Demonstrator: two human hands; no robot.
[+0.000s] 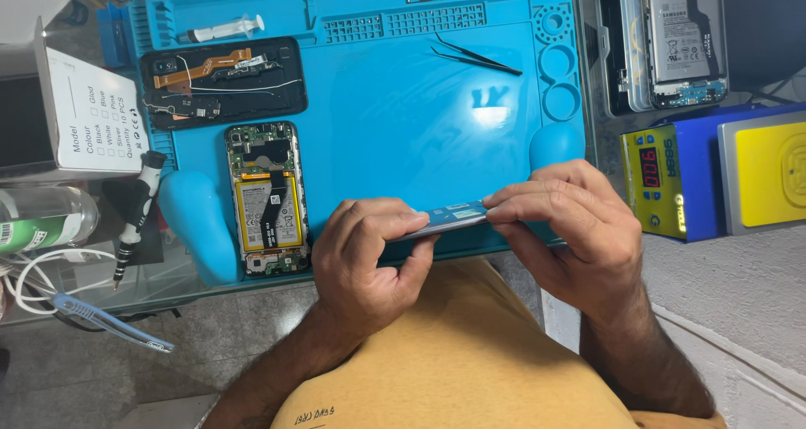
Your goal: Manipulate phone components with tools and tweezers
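My left hand [369, 257] and my right hand [564, 227] both grip a thin flat phone panel [453, 217], held edge-on just above the near edge of the blue work mat [395, 127]. To the left of my left hand an opened phone [267, 198] lies on the mat with its battery and flex cable showing. Behind it lies a black back cover [222, 81] carrying small boards and an orange flex cable.
Black tweezers [474, 57] and a syringe [222, 31] lie on the mat's far part. A precision screwdriver [137, 215], a white box [88, 118], a bottle [46, 219] and blue tweezers [109, 321] sit left. Another opened phone [680, 39] and a blue-yellow machine [714, 173] stand right.
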